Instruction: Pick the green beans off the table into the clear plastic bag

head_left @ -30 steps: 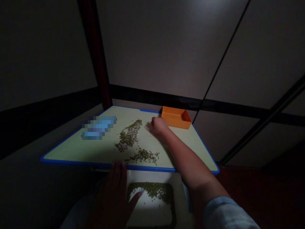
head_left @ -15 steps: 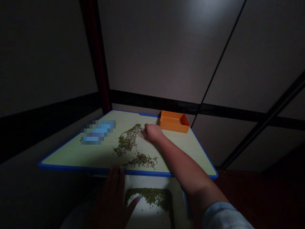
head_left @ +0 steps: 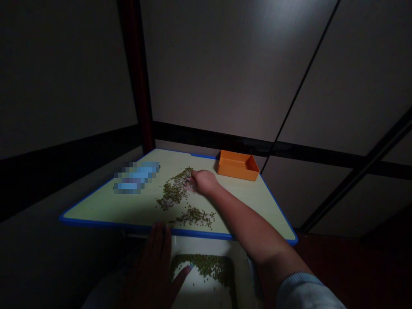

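resting right hand (head_left: 204, 182) beside green beans (head_left: 172, 191), orange tray (head_left: 238, 166) just beyond

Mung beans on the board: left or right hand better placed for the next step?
Right, probably. The right hand is out on the blue-rimmed board, its fingers at the mung beans. The left hand sits low at the board's near edge, beside the white tray, further from that scatter.
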{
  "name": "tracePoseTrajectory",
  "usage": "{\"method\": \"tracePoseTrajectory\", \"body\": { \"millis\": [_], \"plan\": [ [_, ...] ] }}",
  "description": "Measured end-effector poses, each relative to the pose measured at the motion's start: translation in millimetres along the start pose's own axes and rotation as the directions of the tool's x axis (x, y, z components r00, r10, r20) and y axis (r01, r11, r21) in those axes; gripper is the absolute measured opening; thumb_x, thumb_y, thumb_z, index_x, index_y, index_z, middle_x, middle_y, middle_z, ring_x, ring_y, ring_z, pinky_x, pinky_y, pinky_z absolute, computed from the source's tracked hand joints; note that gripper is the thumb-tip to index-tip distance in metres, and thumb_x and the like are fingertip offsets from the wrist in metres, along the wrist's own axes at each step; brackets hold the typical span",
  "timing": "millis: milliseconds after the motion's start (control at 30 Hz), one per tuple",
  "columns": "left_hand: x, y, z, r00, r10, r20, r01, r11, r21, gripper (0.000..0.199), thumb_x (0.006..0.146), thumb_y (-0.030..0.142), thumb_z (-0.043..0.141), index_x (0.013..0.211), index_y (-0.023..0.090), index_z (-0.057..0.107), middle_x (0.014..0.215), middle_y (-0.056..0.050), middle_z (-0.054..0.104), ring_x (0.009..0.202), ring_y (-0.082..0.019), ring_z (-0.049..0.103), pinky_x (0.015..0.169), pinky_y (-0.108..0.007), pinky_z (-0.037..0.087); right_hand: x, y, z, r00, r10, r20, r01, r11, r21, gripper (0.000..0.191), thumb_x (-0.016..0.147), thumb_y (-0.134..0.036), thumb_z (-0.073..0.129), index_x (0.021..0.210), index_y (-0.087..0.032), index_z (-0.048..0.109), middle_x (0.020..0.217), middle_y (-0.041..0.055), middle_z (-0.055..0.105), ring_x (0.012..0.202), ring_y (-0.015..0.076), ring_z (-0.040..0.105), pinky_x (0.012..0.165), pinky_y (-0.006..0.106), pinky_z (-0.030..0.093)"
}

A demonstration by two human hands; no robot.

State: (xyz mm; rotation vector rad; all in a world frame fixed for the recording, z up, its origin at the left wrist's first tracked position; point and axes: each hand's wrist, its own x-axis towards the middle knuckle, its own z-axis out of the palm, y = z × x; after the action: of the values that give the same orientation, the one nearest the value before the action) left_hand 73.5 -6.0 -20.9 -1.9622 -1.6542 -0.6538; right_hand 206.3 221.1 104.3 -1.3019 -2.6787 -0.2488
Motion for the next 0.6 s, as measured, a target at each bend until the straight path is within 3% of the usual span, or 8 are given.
{"method": "tracePoseTrajectory", "body": {
  "millis": [367,600],
  "plan": [
    [0,6,3.5,0.998,-0.029,-0.052,0.029,1.0,-0.002,0.092,0.087,0.065,0.035,0.153,0.007,0.01,0.159,-0.024,0.021,0.144,-0.035,0.031,0.1,-0.046,0.049,0,-6,2,0.992,-0.127,0.0,0.127,0.992,-0.009,0.039,0.101,-0.041,0.038,0.109,-0.016,0.067,0.109,0.0139,0.07,0.106,0.0237,0.062,0.082,0.03,0.047],
    [2,5,-2.2,1.0,-0.004,-0.02,0.005,1.0,0.031,0.092,0.087,0.065,0.036,0.153,0.005,0.01,0.158,-0.026,0.024,0.143,-0.036,0.033,0.099,-0.046,0.05,4,5,8,0.968,-0.252,-0.001,0.251,0.965,0.068,0.038,0.101,-0.043,0.04,0.102,-0.017,0.067,0.105,0.0127,0.07,0.099,0.0216,0.062,0.078,0.028,0.042]
  ]
}}
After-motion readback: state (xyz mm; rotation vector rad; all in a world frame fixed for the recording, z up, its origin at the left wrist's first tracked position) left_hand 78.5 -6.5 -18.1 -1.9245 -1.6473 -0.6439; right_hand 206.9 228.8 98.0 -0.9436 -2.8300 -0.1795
